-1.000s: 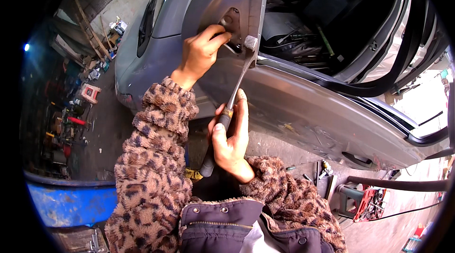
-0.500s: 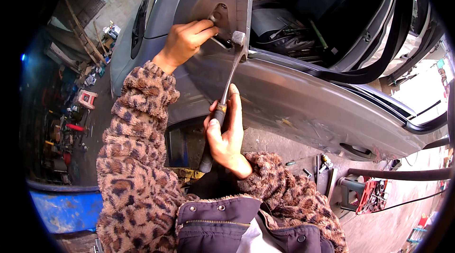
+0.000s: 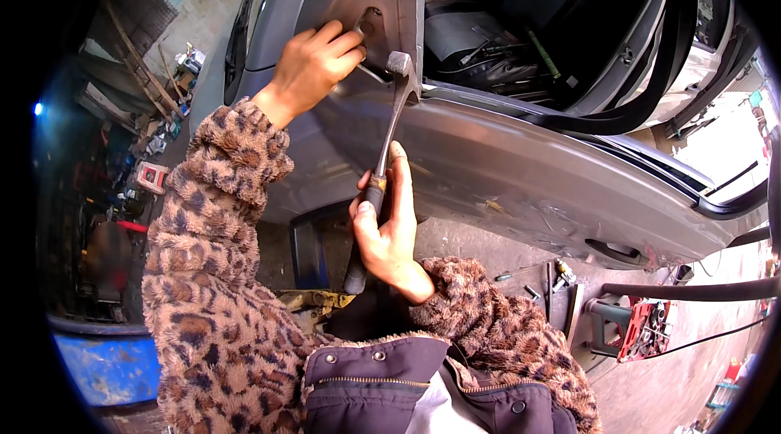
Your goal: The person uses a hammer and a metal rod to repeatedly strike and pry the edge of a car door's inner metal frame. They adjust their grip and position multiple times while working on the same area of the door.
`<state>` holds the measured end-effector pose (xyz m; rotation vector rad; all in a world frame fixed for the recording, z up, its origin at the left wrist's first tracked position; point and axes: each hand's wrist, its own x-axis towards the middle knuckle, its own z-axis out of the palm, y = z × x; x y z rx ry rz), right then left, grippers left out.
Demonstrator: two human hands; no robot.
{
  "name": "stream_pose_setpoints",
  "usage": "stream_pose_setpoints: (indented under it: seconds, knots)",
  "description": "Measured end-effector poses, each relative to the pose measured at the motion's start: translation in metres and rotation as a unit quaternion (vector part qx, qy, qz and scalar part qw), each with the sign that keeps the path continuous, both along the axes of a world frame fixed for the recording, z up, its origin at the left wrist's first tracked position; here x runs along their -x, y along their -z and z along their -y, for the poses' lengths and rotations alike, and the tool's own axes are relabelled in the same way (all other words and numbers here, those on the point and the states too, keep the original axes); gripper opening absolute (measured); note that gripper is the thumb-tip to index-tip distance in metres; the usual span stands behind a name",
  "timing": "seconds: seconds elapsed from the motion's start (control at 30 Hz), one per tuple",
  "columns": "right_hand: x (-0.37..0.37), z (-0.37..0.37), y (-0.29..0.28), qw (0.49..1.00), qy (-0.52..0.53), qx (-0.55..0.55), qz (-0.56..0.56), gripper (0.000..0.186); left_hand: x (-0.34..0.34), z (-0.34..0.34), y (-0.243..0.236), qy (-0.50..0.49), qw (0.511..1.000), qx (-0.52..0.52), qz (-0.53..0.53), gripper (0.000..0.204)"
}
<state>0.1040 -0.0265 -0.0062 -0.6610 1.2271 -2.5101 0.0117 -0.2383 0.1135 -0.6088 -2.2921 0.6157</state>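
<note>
My right hand (image 3: pixel 390 243) is closed round the dark handle of a hammer (image 3: pixel 394 121). Its steel head is up against the rear edge of the mirror-mount area on a grey car door (image 3: pixel 488 161), below the window opening; whether it touches the metal I cannot tell. My left hand (image 3: pixel 313 68) is at the triangular corner panel (image 3: pixel 399 15), left of the hammer head. Its fingers are pinched beside a hole there, at a small, round, metallic-looking piece (image 3: pixel 368 26). Most of what these fingers hold is hidden.
Beyond the window opening, tools lie on a dark bag (image 3: pixel 468 60) inside the car. A blue drum (image 3: pixel 110 365) stands at lower left. At right, a stool (image 3: pixel 606 324) stands beside a red tool tray (image 3: pixel 639 332). Clutter and a small red-and-white stool (image 3: pixel 151 177) line the left.
The view has shifted slightly, carrying the door and hammer a little left in the picture. My left hand's knuckles are raised a bit more. The right hand keeps its hold on the hammer.
</note>
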Motion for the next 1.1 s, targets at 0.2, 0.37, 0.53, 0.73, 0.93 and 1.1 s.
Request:
stream_pose_setpoints:
  seconds: [0.2, 0.37, 0.53, 0.73, 0.93, 1.1]
  knots:
    - [0.005, -0.001, 0.002, 1.000, 0.008, -0.006, -0.002, 0.084, 0.012, -0.008, -0.002, -0.007, 1.000, 0.019, -0.007, 0.015]
    - [0.004, 0.000, 0.004, 1.000, 0.022, -0.017, -0.013, 0.085, 0.016, -0.006, -0.007, 0.008, 0.999, 0.044, -0.004, 0.010]
    - [0.001, 0.000, 0.002, 1.000, 0.011, -0.020, -0.002, 0.085, 0.011, -0.005, -0.007, -0.010, 0.998, 0.068, -0.002, 0.008]
    - [0.009, 0.003, -0.003, 1.000, 0.011, -0.010, 0.002, 0.084, 0.009, -0.008, -0.011, -0.034, 0.997, 0.055, 0.041, 0.016]
    - [0.016, -0.002, -0.006, 1.000, 0.005, -0.028, -0.011, 0.081, -0.011, -0.021, -0.002, -0.011, 0.998, -0.060, 0.028, 0.028]
    - [0.014, -0.004, -0.008, 1.000, -0.013, -0.010, 0.014, 0.082, -0.025, -0.025, 0.035, -0.088, 0.987, -0.124, 0.052, 0.037]
